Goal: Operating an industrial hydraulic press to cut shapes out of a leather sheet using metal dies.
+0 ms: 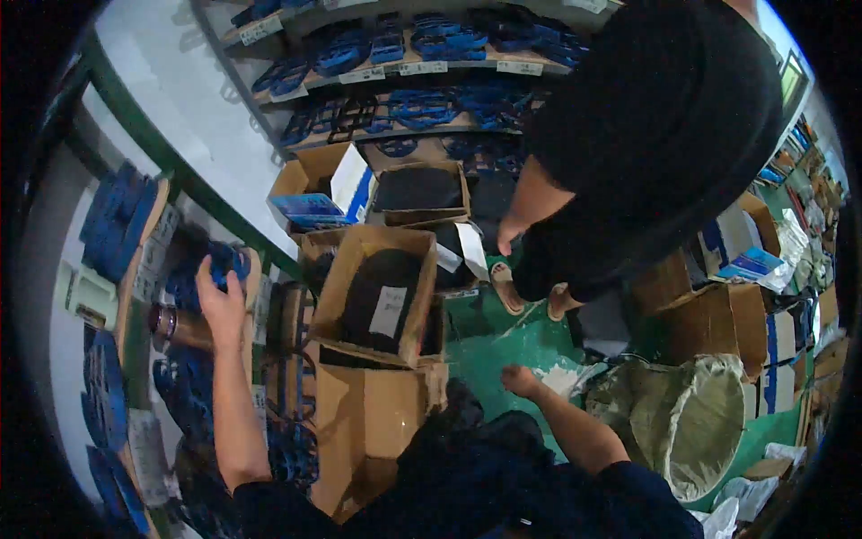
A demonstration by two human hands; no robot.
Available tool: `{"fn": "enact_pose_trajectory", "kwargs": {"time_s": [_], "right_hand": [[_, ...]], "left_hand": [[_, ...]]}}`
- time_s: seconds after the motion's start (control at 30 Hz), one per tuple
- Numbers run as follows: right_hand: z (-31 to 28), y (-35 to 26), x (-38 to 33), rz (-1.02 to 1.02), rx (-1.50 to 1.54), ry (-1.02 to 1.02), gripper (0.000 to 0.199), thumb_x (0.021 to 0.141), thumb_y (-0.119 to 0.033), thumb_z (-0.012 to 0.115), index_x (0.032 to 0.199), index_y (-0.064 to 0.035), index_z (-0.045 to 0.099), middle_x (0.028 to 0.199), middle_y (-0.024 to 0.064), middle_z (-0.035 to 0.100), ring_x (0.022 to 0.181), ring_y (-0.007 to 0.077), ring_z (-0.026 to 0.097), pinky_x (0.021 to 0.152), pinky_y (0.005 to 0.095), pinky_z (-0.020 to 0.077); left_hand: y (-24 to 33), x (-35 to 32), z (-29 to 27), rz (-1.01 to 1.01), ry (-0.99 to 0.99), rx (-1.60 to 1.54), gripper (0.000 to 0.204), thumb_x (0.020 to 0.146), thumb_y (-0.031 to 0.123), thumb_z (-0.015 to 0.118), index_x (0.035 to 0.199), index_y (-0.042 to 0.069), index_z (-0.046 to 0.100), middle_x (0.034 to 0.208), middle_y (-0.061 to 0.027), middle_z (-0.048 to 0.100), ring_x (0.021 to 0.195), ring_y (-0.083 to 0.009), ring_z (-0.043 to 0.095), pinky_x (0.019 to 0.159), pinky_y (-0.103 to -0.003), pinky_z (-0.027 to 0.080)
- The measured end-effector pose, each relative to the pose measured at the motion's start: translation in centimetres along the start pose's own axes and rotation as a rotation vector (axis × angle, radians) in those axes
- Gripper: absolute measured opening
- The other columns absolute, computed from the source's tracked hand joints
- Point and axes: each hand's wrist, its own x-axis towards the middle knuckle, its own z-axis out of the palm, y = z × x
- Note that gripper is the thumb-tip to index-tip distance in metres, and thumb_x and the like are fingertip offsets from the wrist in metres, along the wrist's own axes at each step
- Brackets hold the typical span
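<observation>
My left hand (222,301) reaches over the shelf rack at the left, fingers spread against a curved blue part (235,260) that lies on a shelf. Its digits are apart, and no firm hold shows. Beside that forearm stands a brown, see-through jar-like container (171,325). My right hand (518,380) hangs over the green floor with its fingers curled in, nothing visible in them. Between my arms, an open cardboard box (328,314) holds a black rounded piece (384,296) with a white paper label (388,310).
Another person (655,135) in black stands ahead at the right, one arm lowered. Racks of blue parts (422,108) line the back. An open carton (355,431) is by my legs. At the right are an olive sack (687,422) and cardboard boxes (705,319).
</observation>
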Motion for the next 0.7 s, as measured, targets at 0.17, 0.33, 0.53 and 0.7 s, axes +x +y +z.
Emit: {"fn": "enact_pose_trajectory", "kwargs": {"time_s": [0.17, 0.33, 0.53, 0.7], "right_hand": [[-7.2, -18.9, 17.5, -0.320, 0.154, 0.468, 0.033, 0.088, -0.021, 0.054, 0.111, 0.0022, 0.059, 0.098, 0.0255, 0.066, 0.093, 0.0440, 0.063, 0.080, 0.0484, 0.0507], [-16.8, -29.6, 33.9, -0.184, 0.168, 0.450, 0.041, 0.086, -0.018, 0.055, 0.123, 0.0008, 0.055, 0.100, 0.0277, 0.065, 0.095, 0.0437, 0.063, 0.082, 0.0489, 0.0505], [-29.2, -32.6, 53.4, -0.029, -0.026, 0.455, 0.053, 0.086, -0.016, 0.055, 0.135, -0.0013, 0.044, 0.110, 0.0281, 0.063, 0.102, 0.0447, 0.061, 0.084, 0.0508, 0.0495], [-34.7, -34.6, 66.7, -0.131, -0.167, 0.373, 0.056, 0.086, -0.017, 0.054, 0.137, 0.0003, 0.040, 0.113, 0.0288, 0.062, 0.104, 0.0453, 0.060, 0.089, 0.0495, 0.0490]], "left_hand": [[0.0, 14.6, -1.0, 0.393, 0.102, 0.492, 0.056, 0.087, 0.010, 0.062, 0.138, -0.002, 0.042, 0.143, -0.0232, 0.042, 0.135, -0.0412, 0.035, 0.112, -0.046, 0.029], [-3.9, 21.8, -0.8, 0.332, 0.088, 0.839, 0.061, 0.088, 0.017, 0.063, 0.142, 0.004, 0.039, 0.148, -0.0236, 0.035, 0.137, -0.0431, 0.032, 0.112, -0.050, 0.028], [-4.1, 22.5, 1.2, 0.267, 0.112, 1.153, 0.061, 0.093, 0.027, 0.061, 0.143, 0.001, 0.039, 0.146, -0.0278, 0.036, 0.134, -0.0441, 0.036, 0.110, -0.051, 0.031], [-6.7, 22.7, -1.7, 0.287, 0.026, 1.367, 0.051, 0.097, 0.024, 0.057, 0.139, -0.001, 0.044, 0.147, -0.0237, 0.039, 0.134, -0.0431, 0.038, 0.109, -0.047, 0.034]]}}
